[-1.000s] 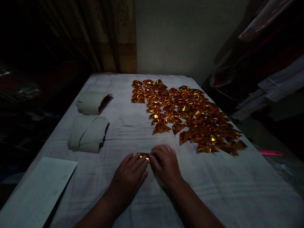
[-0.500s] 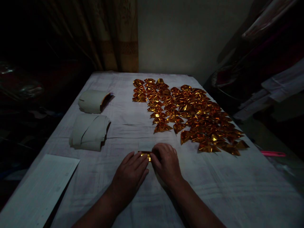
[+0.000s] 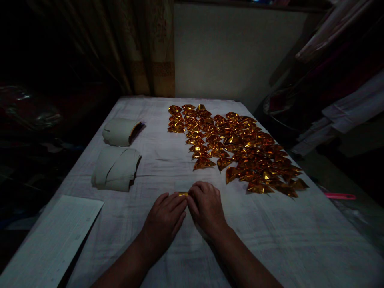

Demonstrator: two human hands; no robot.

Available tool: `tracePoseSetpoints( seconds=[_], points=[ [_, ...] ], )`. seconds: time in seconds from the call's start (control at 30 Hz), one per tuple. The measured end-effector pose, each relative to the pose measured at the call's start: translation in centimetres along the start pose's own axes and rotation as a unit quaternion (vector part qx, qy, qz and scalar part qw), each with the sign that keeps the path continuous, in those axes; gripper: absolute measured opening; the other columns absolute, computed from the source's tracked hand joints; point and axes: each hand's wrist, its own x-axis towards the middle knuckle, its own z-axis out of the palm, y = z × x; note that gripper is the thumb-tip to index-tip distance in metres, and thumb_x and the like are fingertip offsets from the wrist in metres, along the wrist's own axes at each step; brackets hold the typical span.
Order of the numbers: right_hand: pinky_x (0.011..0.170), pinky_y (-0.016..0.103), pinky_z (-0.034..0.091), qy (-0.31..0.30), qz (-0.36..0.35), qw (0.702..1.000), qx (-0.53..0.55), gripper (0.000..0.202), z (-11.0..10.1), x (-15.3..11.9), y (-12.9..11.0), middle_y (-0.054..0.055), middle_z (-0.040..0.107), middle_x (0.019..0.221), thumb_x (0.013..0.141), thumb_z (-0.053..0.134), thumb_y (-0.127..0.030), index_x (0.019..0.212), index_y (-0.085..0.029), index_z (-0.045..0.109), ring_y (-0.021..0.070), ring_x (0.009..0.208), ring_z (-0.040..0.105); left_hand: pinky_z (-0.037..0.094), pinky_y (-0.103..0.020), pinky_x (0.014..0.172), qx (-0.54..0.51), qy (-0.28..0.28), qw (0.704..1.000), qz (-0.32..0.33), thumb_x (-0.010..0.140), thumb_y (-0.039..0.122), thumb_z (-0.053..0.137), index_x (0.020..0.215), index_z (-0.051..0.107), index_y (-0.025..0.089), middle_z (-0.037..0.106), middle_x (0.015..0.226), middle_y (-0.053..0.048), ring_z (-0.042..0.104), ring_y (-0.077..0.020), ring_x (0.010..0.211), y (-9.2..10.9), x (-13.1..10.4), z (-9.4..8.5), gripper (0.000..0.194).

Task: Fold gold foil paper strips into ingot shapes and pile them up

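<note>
At the near middle of the table, a small folded piece of gold foil paper (image 3: pixel 183 194) lies between my hands, mostly covered by my fingers. My left hand (image 3: pixel 163 220) presses it from the left, its fingers close together and slanted across it. With bent fingers and thumb, my right hand (image 3: pixel 207 206) grips its right end. Beyond my right hand, many shiny gold folded foil pieces (image 3: pixel 240 152) with pointed ends stand in overlapping rows.
Two curled stacks of pale paper, a far stack (image 3: pixel 118 132) and a nearer stack (image 3: pixel 115 170), sit on the left of the cloth-covered table (image 3: pixel 168 256). A flat whitish board (image 3: pixel 54 240) lies near left. A pink handle (image 3: pixel 340 196) shows beyond the right edge.
A pale flap behind the gold foil paper has folded down, and less of the gold shows now. My fingers have shifted slightly closer together. The view has tilted up a little.
</note>
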Motion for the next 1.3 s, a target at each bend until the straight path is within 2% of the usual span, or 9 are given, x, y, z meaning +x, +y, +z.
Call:
tracePoseSetpoints(
  seconds=[0.33, 0.43, 0.57, 0.8, 0.9, 1.0, 1.17, 1.3],
  points=[
    [0.091, 0.037, 0.037, 0.016, -0.016, 0.999, -0.034, 0.009, -0.1, -0.5, 0.3, 0.004, 0.066, 0.11, 0.091, 0.062, -0.018, 0.096, -0.025, 0.065, 0.0221, 0.105, 0.056, 0.04, -0.049, 0.11, 0.037, -0.021, 0.999, 0.019, 0.098, 0.022, 0.048, 0.129, 0.062, 0.022, 0.067, 0.133, -0.008, 0.059, -0.0249, 0.126, -1.8, -2.0, -0.7, 0.035],
    [0.089, 0.038, 0.037, 0.006, 0.001, 0.998, -0.055, 0.005, 0.0, -0.2, -0.6, 0.005, 0.066, 0.107, 0.089, 0.067, -0.023, 0.093, -0.024, 0.065, 0.0233, 0.103, 0.056, 0.04, -0.05, 0.11, 0.042, -0.02, 0.999, 0.016, 0.098, 0.023, 0.049, 0.129, 0.062, 0.022, 0.067, 0.132, -0.007, 0.059, -0.0259, 0.126, -1.9, -2.0, -0.9, 0.035],
    [0.089, 0.039, 0.036, 0.009, 0.038, 0.996, -0.081, 0.018, 0.4, 0.0, -1.4, 0.007, 0.064, 0.107, 0.087, 0.072, -0.036, 0.093, -0.021, 0.064, 0.0261, 0.104, 0.055, 0.039, -0.051, 0.109, 0.053, -0.028, 0.998, 0.011, 0.097, 0.022, 0.05, 0.132, 0.06, 0.024, 0.067, 0.132, -0.006, 0.057, -0.0269, 0.127, -1.8, -1.9, -0.9, 0.037],
    [0.088, 0.036, 0.035, 0.02, 0.011, 0.998, -0.054, 0.005, -0.2, -0.8, 0.5, 0.004, 0.065, 0.111, 0.09, 0.068, -0.027, 0.093, -0.024, 0.065, 0.0218, 0.107, 0.055, 0.039, -0.051, 0.109, 0.027, -0.02, 0.999, -0.018, 0.095, 0.023, 0.052, 0.125, 0.066, 0.028, 0.068, 0.13, -0.005, 0.057, -0.0257, 0.127, -2.0, -2.1, -0.8, 0.033],
    [0.088, 0.036, 0.035, 0.02, 0.003, 0.999, -0.045, 0.005, -0.5, -0.9, 1.1, 0.003, 0.066, 0.11, 0.089, 0.068, -0.025, 0.094, -0.025, 0.066, 0.0214, 0.106, 0.056, 0.042, -0.053, 0.104, 0.013, -0.016, 0.999, -0.032, 0.095, 0.023, 0.055, 0.121, 0.068, 0.029, 0.071, 0.125, -0.004, 0.06, -0.027, 0.122, -2.2, -1.6, -1.1, 0.03],
    [0.089, 0.036, 0.035, 0.029, -0.013, 0.999, -0.043, 0.006, -0.5, -0.8, 1.3, 0.003, 0.066, 0.111, 0.089, 0.067, -0.023, 0.095, -0.024, 0.067, 0.0213, 0.106, 0.055, 0.045, -0.049, 0.095, 0.001, -0.007, 1.0, -0.027, 0.093, 0.022, 0.059, 0.112, 0.071, 0.028, 0.076, 0.111, -0.003, 0.065, -0.0254, 0.107, -2.4, -0.4, -1.5, 0.023],
    [0.087, 0.036, 0.037, 0.079, -0.089, 0.991, -0.055, 0.013, -0.6, -1.4, 0.8, 0.007, 0.066, 0.109, 0.087, 0.064, -0.017, 0.098, -0.022, 0.068, 0.0223, 0.103, 0.055, 0.045, -0.04, 0.084, 0.038, -0.004, 0.999, 0.032, 0.094, 0.023, 0.06, 0.095, 0.073, 0.024, 0.075, 0.092, -0.004, 0.065, -0.02, 0.084, -2.8, 1.4, -1.8, 0.014],
    [0.084, 0.034, 0.04, 0.048, -0.142, 0.988, -0.044, 0.014, -0.4, -2.3, -0.2, 0.006, 0.068, 0.105, 0.09, 0.061, -0.018, 0.102, -0.021, 0.069, 0.0215, 0.097, 0.056, 0.044, -0.038, 0.083, 0.096, -0.002, 0.993, 0.067, 0.095, 0.019, 0.056, 0.088, 0.07, 0.021, 0.07, 0.081, -0.004, 0.062, -0.0192, 0.078, -2.6, 1.8, -1.5, 0.016]
  ],
)
